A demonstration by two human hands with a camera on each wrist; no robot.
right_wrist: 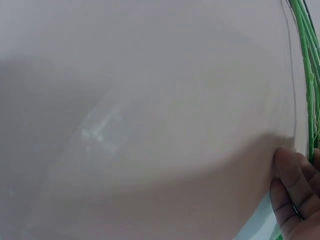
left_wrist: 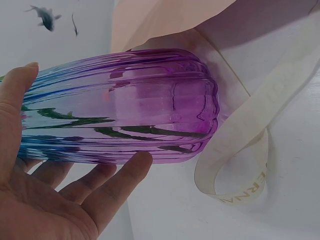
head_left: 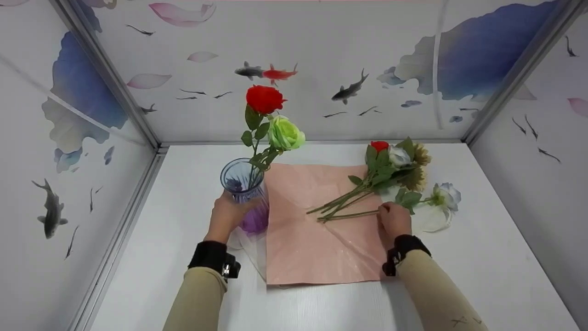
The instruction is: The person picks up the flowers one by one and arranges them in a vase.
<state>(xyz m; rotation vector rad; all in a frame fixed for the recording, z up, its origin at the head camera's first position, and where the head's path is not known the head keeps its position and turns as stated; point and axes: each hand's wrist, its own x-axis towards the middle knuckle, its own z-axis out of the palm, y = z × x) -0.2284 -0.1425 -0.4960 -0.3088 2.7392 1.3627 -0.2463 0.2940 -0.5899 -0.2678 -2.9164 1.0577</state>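
My left hand [head_left: 228, 214] holds a ribbed glass vase [head_left: 255, 218], blue at the rim and purple at the base. In the left wrist view, thumb and fingers lie on opposite sides of the vase [left_wrist: 145, 100]. A red rose [head_left: 265, 99] and a light green rose [head_left: 286, 133] stand in it, leaning right. My right hand [head_left: 396, 218] pinches the stem of a white-blue rose [head_left: 448, 196] near the right edge of the pink wrapping paper [head_left: 317, 257]. In the right wrist view, curled fingers [right_wrist: 292, 172] meet the green stems [right_wrist: 308, 75]; the fingertip contact is partly hidden.
Across the paper's upper right lie several flowers, among them a red rose [head_left: 379, 146], a white rose [head_left: 399, 156] and sunflowers [head_left: 415, 178]. A cream ribbon [left_wrist: 255, 120] loops beside the vase base. Panel walls [head_left: 317, 37] enclose the white table [head_left: 482, 276] behind and at both sides.
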